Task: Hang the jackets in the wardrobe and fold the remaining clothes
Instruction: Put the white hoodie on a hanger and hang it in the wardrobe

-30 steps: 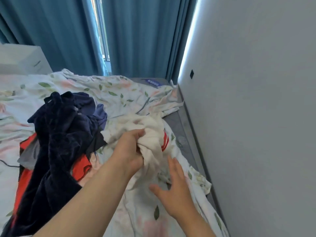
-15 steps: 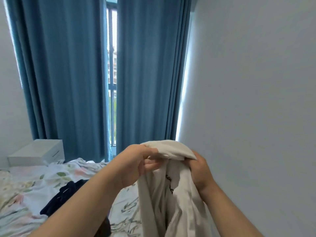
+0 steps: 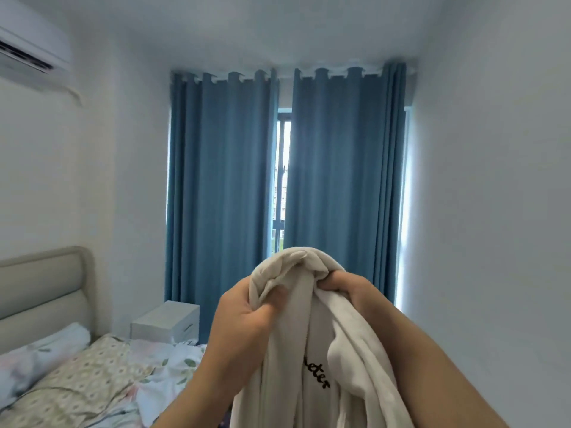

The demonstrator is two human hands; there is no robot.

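Note:
A cream-white garment with black lettering on its front hangs bunched in front of me, held up at chest height. My left hand grips its top edge on the left, fingers curled into the fabric. My right hand pinches the same top edge on the right, partly hidden behind the cloth. The lower part of the garment runs out of the frame's bottom. The pile of other clothes is out of view.
A bed with floral and patterned bedding lies at lower left, against a padded headboard. A white nightstand stands beside blue curtains. A plain wall is close on the right; an air conditioner hangs upper left.
I lifted the white garment off the bed with both hands. My right hand, open before, now holds it too. My view rose from the bed to the curtains and ceiling.

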